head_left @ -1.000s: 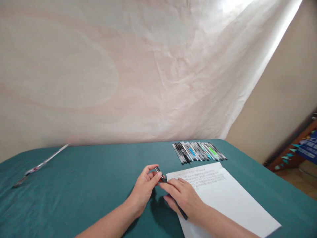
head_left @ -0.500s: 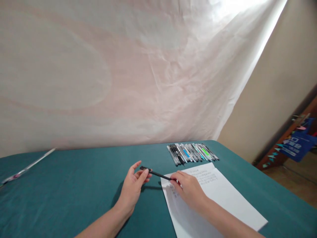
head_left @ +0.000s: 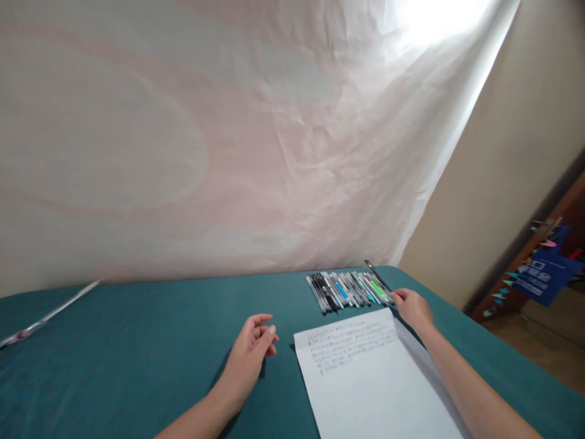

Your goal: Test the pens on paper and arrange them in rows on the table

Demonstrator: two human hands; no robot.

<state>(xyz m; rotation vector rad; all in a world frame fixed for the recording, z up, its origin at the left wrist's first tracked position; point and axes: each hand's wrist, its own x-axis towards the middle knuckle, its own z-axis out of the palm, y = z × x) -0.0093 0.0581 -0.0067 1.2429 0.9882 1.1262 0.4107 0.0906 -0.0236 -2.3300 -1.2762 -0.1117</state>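
Note:
My right hand (head_left: 412,307) grips a black pen (head_left: 376,274) at the right end of a row of several pens (head_left: 348,289), holding it slanted just above them. The fingers are closed round the pen's lower end. My left hand (head_left: 253,352) rests on the teal table (head_left: 137,341) left of the paper, its fingers loosely curled and apart, holding nothing. A white sheet of paper (head_left: 370,378) with several lines of handwriting near its top lies between my two arms.
A long thin clear stick or pen (head_left: 46,317) lies at the far left of the table. A white cloth backdrop (head_left: 228,134) hangs behind the table. A wooden shelf with blue items (head_left: 543,271) stands off to the right.
My left hand let go of the black pen and stayed put. My right hand carried the pen from the paper's top left corner to the right end of the pen row.

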